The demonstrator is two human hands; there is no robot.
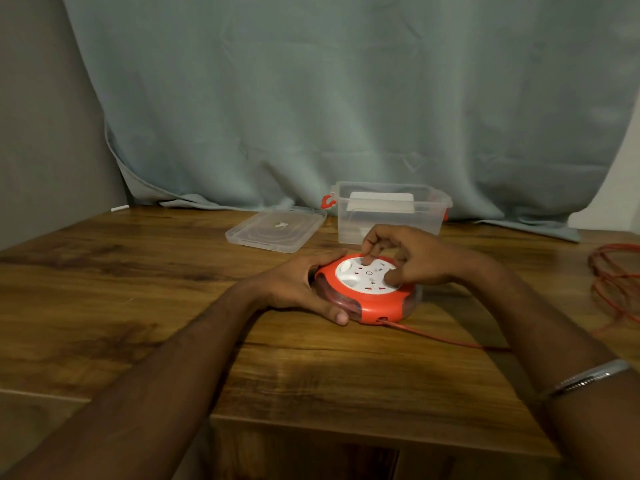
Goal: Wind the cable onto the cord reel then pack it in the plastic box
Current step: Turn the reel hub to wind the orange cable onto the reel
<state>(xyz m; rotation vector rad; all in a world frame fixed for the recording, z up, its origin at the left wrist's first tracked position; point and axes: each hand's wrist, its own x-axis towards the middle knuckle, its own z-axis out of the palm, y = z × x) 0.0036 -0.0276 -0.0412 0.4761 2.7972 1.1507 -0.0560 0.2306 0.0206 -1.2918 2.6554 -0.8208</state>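
The reel [369,291] lies flat on the worktop [138,271], socket face up, so that its white centre disc can be turned from above. The left hand [298,289] cups the reel's left rim, its grip closed on the red housing with the thumb at the near edge; this looks meant to pin the body in place while the middle spins. The right hand [412,258] rests on the white disc with a fingertip pressed near the far edge and the thumb on the near right part of the face (a winding hold, by my reading), so its grip is pressed on the disc rather than wrapped round anything.

The cable [443,336] leaves a port at the reel's near side and runs right along the worktop to loose red loops at the far right edge, so much remains unwound.

Behind the reel the box [391,233] stands open and upright, with its lid [277,228] lying flat just to its left, out of the way and ready for packing. A bangle [585,377] sits on the right forearm.
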